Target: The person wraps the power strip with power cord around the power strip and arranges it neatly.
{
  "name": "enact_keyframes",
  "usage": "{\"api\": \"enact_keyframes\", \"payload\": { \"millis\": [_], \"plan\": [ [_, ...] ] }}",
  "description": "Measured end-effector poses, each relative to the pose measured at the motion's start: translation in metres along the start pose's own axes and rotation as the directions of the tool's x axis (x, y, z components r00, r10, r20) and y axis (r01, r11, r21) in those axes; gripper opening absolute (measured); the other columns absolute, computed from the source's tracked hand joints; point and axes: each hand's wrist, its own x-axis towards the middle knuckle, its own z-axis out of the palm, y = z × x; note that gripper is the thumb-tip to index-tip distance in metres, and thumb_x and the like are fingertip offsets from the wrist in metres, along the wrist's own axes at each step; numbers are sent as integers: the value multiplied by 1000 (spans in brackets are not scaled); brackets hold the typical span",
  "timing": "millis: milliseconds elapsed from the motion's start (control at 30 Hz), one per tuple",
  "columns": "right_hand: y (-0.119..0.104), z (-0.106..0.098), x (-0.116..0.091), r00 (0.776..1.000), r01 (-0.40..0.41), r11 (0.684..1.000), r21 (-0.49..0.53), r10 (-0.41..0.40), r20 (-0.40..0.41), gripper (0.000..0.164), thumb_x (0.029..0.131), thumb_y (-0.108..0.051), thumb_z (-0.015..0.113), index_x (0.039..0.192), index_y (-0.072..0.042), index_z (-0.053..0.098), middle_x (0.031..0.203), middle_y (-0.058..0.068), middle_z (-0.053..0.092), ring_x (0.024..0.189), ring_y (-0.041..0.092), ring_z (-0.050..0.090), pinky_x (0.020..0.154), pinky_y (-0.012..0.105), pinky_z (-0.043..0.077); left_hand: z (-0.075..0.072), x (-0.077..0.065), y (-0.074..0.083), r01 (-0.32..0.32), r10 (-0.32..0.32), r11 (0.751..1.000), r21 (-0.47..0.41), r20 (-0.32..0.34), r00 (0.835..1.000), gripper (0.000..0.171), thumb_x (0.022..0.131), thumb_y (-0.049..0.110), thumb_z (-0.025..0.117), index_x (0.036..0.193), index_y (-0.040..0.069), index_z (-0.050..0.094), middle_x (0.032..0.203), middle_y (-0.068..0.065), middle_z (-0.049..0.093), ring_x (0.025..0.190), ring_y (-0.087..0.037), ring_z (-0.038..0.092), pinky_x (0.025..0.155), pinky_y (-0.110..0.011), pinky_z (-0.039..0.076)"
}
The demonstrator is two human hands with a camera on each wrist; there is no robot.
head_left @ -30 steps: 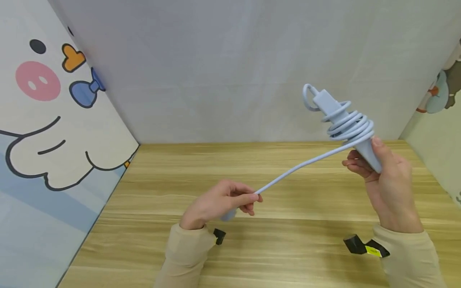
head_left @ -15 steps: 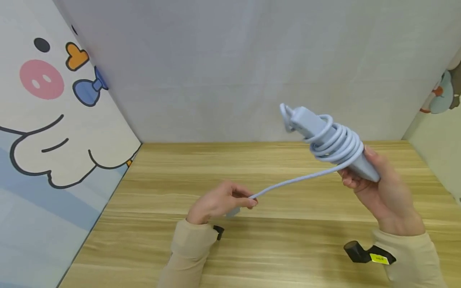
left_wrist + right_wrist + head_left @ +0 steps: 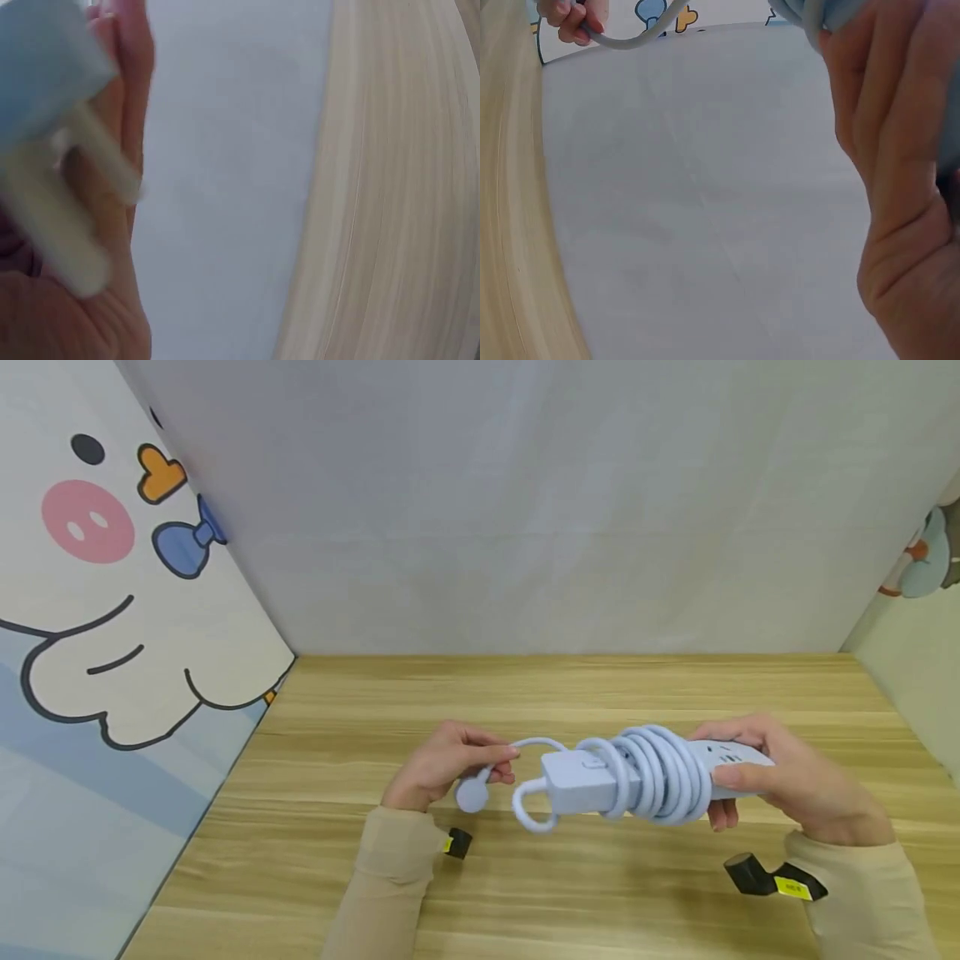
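Observation:
A pale blue-white power strip (image 3: 581,785) lies nearly level above the table in the head view, its cord (image 3: 660,777) wound around the middle in several turns. My right hand (image 3: 806,789) grips the strip's right end, thumb over the socket face. Between thumb and fingers, my left hand (image 3: 442,768) pinches the cord's free end just behind the round plug (image 3: 472,794). The left wrist view shows the plug (image 3: 45,60) blurred and close, prongs pointing down-right. In the right wrist view a slack stretch of cord (image 3: 634,41) leads to the left hand, and my right fingers hide most of the strip.
The wood-grain table (image 3: 300,877) spreads under both hands. Behind it hangs a pale grey backdrop (image 3: 525,527), with a cartoon-printed panel (image 3: 150,635) on the left. Black camera mounts (image 3: 750,874) stick out from the wrists.
My right hand has lowered the power strip and swung its far end down and left, socket face now showing. The free cord has gone slack. My left hand has shifted slightly, exposing the plug.

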Motion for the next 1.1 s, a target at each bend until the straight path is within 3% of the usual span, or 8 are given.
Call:
{"api": "enact_keyframes", "payload": {
  "millis": [167,333,400,467,600,867,1000,1100],
  "plan": [
    [-5,11,5,995,-23,997,-75,30,90,33,94,14,55,123,2,63,94,12,70,67,27,68,58,39,60,3,1,4,34,-33,985,-169,10,999,28,96,11,69,111,-13,70,74,-3,68,59,-5,63,60,-18,56],
    [-5,27,14,987,-89,966,-241,118,110,23,94,-3,70,116,-10,69,83,4,71,64,15,66,55,31,57,10,-3,13,4,-11,970,-243,-28,1000,27,98,12,66,110,-13,68,71,-1,65,57,-6,58,57,-17,52],
    [-4,34,19,989,-86,920,-383,126,80,16,93,-16,75,107,-18,71,75,-4,69,61,7,62,52,27,54,16,-7,19,-25,13,969,-244,-54,998,28,99,12,66,110,-13,68,71,-2,64,57,-7,58,57,-17,51],
    [-1,40,24,993,-68,848,-526,106,43,14,91,-29,78,101,-23,70,69,-13,65,58,0,58,49,24,51,23,-12,25,-62,42,969,-241,-87,995,28,99,12,66,110,-13,68,72,-2,64,58,-8,60,57,-18,52],
    [7,46,35,997,-68,731,-679,69,-25,20,89,-41,78,95,-24,69,65,-20,62,53,-5,56,48,22,49,42,-22,38,-132,98,966,-222,-158,983,26,96,11,70,109,-12,71,73,-4,66,58,-9,65,58,-20,55],
    [15,42,44,983,-154,700,-697,37,-180,29,89,-39,78,100,-12,72,72,-12,66,58,-1,59,52,23,52,73,-42,52,-207,181,965,-162,-157,971,24,93,12,74,109,-7,74,76,-8,69,60,-13,70,59,-25,59],
    [12,37,44,933,-262,711,-653,14,-359,34,89,-35,79,107,-7,71,75,-5,69,60,4,61,50,24,51,81,-48,53,-219,203,966,-134,-122,972,28,94,14,74,111,-8,73,76,-8,69,60,-14,71,60,-27,60],
    [11,37,45,890,-301,697,-651,-40,-454,37,89,-35,80,110,-6,70,73,-3,70,57,7,61,48,26,49,85,-50,53,-209,202,971,-117,-75,977,26,94,13,73,110,-8,73,75,-7,69,62,-15,72,62,-31,61]
  ]
}}
